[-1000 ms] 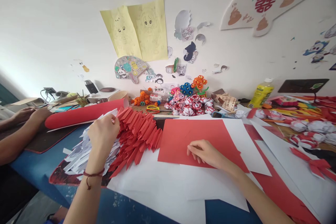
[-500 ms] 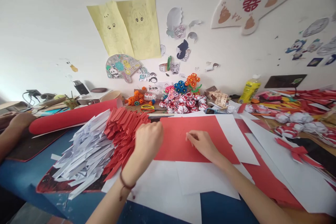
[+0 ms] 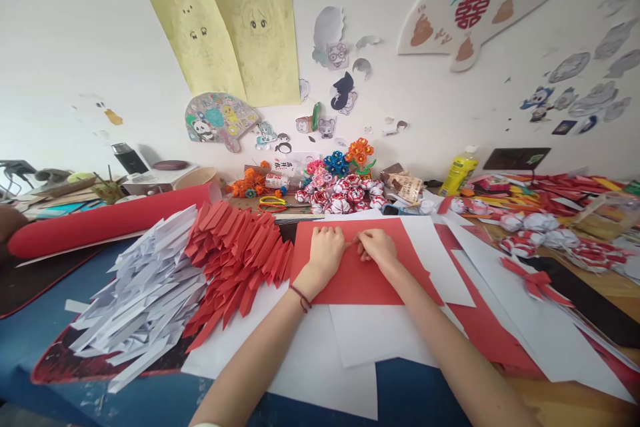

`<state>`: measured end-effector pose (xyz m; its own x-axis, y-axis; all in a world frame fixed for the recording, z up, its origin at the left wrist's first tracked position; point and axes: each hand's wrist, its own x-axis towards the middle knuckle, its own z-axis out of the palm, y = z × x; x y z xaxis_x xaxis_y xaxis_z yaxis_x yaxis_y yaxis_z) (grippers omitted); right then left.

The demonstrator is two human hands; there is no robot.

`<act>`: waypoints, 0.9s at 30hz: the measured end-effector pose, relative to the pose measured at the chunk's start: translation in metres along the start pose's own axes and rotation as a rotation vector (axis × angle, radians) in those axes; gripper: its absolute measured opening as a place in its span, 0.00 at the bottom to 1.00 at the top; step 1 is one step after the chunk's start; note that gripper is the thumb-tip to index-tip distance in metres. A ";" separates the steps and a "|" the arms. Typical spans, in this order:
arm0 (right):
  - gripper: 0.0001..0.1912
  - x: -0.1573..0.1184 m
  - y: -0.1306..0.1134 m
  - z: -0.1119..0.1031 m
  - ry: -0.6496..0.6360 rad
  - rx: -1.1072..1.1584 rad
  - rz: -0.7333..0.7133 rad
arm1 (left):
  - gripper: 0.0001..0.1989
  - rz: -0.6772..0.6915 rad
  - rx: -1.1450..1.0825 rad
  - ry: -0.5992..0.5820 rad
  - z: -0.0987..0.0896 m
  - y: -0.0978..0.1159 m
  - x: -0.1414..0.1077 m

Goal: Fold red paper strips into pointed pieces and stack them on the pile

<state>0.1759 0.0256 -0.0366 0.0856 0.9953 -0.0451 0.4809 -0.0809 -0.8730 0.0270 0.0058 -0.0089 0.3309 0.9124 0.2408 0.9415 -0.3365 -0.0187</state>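
Observation:
Over a red sheet of paper (image 3: 370, 290), both fists come close together, thumbs turned toward each other. My left hand (image 3: 326, 255), a dark red cord bracelet at its wrist, is closed with the knuckles up. The fingers of my right hand (image 3: 377, 250) are curled in just beside it. Anything pinched between them is too small or hidden to make out. White sheets (image 3: 345, 373) lie under the red one, toward me. Left of my hands lie a heap of folded red paper strips (image 3: 240, 247) and a heap of folded white paper strips (image 3: 140, 293).
A red paper roll (image 3: 115, 220) lies at the left, with part of another person's hand (image 3: 11, 220) at its end. Red-and-white paper balls (image 3: 345, 195), yellow-handled scissors (image 3: 273, 201) and a yellow bottle (image 3: 457, 170) stand along the wall. A red bow (image 3: 537, 280) lies at right.
My left hand has moved right, from the edge of the red strips to beside my right hand over the red sheet. The view has shifted slightly to the right.

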 end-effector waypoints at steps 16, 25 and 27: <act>0.11 0.000 0.005 -0.002 0.160 0.148 -0.129 | 0.19 -0.048 -0.184 0.151 0.015 -0.014 0.005; 0.27 0.001 -0.001 0.000 0.034 0.414 -0.115 | 0.18 -0.223 -0.968 0.290 0.017 -0.018 0.015; 0.29 -0.002 -0.008 0.000 -0.042 0.565 -0.127 | 0.18 -0.227 -1.131 0.264 0.016 -0.015 0.015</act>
<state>0.1717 0.0244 -0.0296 0.0177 0.9976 0.0675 -0.0564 0.0684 -0.9961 0.0192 0.0282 -0.0206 0.0150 0.9460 0.3238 0.3412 -0.3092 0.8877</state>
